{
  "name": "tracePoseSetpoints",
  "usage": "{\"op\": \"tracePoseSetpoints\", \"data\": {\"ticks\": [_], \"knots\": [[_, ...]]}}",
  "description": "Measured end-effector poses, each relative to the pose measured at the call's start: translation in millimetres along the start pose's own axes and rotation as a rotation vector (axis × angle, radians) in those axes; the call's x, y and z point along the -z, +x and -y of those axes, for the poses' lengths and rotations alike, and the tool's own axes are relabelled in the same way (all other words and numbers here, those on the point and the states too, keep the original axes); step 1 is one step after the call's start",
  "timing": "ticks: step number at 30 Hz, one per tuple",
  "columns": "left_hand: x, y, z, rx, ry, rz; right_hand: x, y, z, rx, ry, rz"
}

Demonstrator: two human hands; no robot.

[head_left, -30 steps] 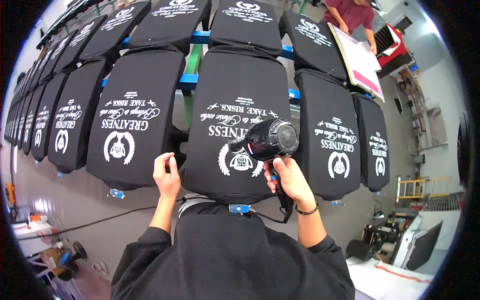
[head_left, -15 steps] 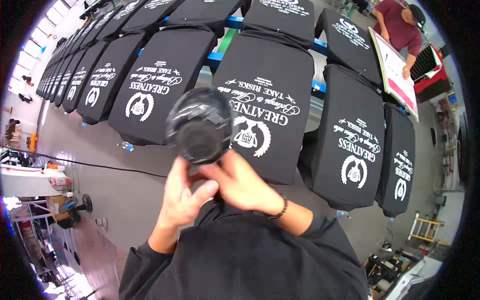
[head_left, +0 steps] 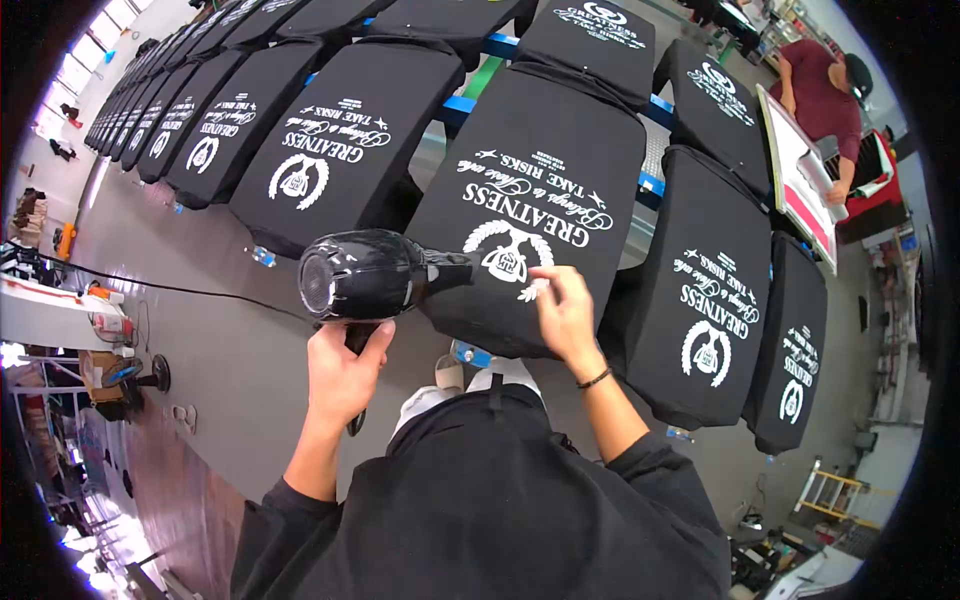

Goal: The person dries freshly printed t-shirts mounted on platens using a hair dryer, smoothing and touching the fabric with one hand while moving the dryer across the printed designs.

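A black hair dryer [head_left: 365, 275] is held by its handle in my left hand [head_left: 345, 375], its nozzle pointing right toward the nearest black shirt [head_left: 560, 130]. That shirt is stretched on a board and carries a white upside-down print [head_left: 508, 250]. Over the lower right part of the print is my right hand [head_left: 567, 315], fingers bent and slightly apart, with nothing held. Whether its fingertips touch the cloth I cannot tell.
More printed black shirts [head_left: 715, 300] on boards stand in two rows along a blue rail [head_left: 459, 104]. A co-worker [head_left: 820, 100] holds a framed screen [head_left: 800, 180] at the upper right. A black cable [head_left: 170, 287] crosses at left.
The hair dryer went from my right hand to my left, with both hands together midway. My right hand has let go and moved over the print. The view has turned.
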State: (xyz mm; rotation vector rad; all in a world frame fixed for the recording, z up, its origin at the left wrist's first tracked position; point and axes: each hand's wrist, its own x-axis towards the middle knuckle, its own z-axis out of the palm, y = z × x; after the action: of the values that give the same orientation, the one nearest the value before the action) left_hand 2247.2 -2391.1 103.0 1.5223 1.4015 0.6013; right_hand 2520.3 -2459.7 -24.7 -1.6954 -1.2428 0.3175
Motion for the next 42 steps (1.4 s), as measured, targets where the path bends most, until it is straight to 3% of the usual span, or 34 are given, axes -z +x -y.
{"op": "tracePoseSetpoints", "data": {"ticks": [4,9,16,27,38,42], "knots": [[-21.9,11.9,-7.1,-0.180,0.073,-0.107,17.9,8.4,-80.3,-0.010,-0.265,-0.158],[-49.1,29.2,-23.1,-0.181,0.124,-0.187,18.0,17.4,-134.7,-0.047,-0.443,-0.141],[-79.8,30.9,-34.5,-0.022,0.195,-0.237,30.6,33.7,-169.8,-0.033,-0.362,-0.102],[-105.1,29.7,-45.5,0.067,0.267,-0.318,30.4,50.3,-178.8,-0.012,-0.262,-0.097],[-154.1,52.5,-72.0,-0.175,0.198,-0.188,30.9,49.0,-178.9,-0.031,-0.264,-0.123],[-148.2,34.8,-77.2,-0.067,0.288,-0.182,30.4,48.5,-178.8,-0.029,-0.271,-0.131]]}}
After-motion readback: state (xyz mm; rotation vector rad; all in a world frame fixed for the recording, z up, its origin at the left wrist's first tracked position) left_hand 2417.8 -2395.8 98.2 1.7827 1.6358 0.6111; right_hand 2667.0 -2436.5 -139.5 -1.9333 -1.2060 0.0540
